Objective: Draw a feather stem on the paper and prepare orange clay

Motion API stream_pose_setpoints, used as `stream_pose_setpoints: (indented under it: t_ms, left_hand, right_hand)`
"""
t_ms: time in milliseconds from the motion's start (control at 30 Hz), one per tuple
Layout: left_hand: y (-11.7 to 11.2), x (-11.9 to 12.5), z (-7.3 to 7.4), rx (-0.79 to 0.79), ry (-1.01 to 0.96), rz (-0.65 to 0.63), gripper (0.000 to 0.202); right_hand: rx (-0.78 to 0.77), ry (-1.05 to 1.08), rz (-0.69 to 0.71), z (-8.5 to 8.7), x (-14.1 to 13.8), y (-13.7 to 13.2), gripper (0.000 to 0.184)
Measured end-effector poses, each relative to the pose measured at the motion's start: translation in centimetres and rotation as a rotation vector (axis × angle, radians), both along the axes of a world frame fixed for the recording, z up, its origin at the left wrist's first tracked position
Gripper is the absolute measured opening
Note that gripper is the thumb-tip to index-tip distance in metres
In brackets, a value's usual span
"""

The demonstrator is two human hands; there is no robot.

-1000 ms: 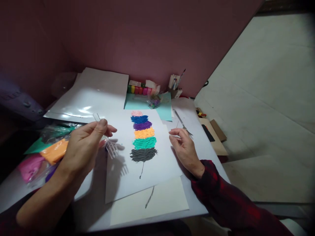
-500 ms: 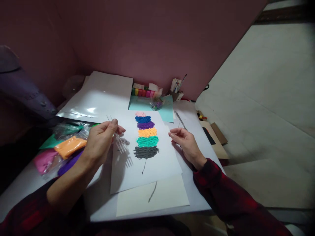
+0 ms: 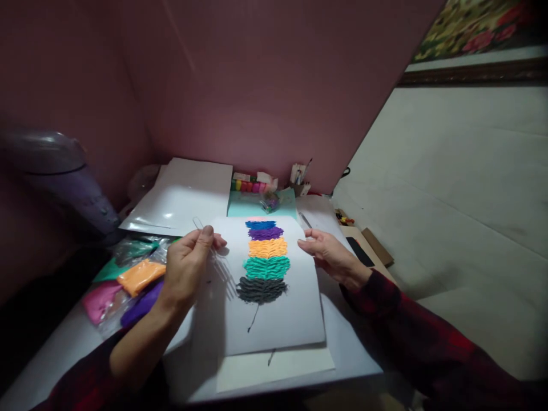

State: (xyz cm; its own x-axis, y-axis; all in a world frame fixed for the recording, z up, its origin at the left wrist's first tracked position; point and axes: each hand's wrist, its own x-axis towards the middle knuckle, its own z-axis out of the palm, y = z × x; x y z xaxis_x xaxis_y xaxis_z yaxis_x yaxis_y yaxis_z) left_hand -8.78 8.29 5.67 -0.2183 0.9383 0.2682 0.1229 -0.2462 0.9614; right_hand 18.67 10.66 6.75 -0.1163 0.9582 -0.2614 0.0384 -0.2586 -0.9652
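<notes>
A sheet of white paper [image 3: 299, 319] is raised and tilted in front of me. It bears a textured feather shape [image 3: 268, 266] in bands of pink, blue, purple, orange, green and dark grey, with a thin dark stem below. My left hand [image 3: 192, 260] is closed round a clear fork [image 3: 223, 277], its tines pointing down over the sheet's left part. Whether these fingers also grip the sheet's left edge I cannot tell. My right hand [image 3: 331, 254] pinches the right edge between thumb and fingers. Beneath lies a cream sheet [image 3: 291, 371] with a dark stroke.
Bags of coloured clay [image 3: 141, 277] lie at the left, near a purple bottle [image 3: 72, 177]. Large white sheets [image 3: 197, 188] rest behind. At the back are small colourful pots [image 3: 252, 186], a teal sheet [image 3: 244, 204] and a brush holder [image 3: 299, 180]. A metal tool [image 3: 305, 220] lies behind my right hand.
My right hand has closed on the paper's right edge, and the sheet has come up off the table, tilted. My left hand still holds the fork. The view has shifted upward.
</notes>
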Motion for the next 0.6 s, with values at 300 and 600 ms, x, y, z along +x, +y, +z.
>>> stream_pose_setpoints:
  t_ms: [300, 600]
  left_hand:
    - [-4.9, 0.3, 0.9, 0.880, 0.430, 0.207, 0.021]
    - [-6.4, 0.9, 0.4, 0.942, 0.502, 0.130, 0.034]
  right_hand:
    - [0.542, 0.022, -0.011, 7.1, -6.2, 9.0, 0.020]
    - [0.317, -0.233, -0.080, 3.4, -15.6, 17.9, 0.020]
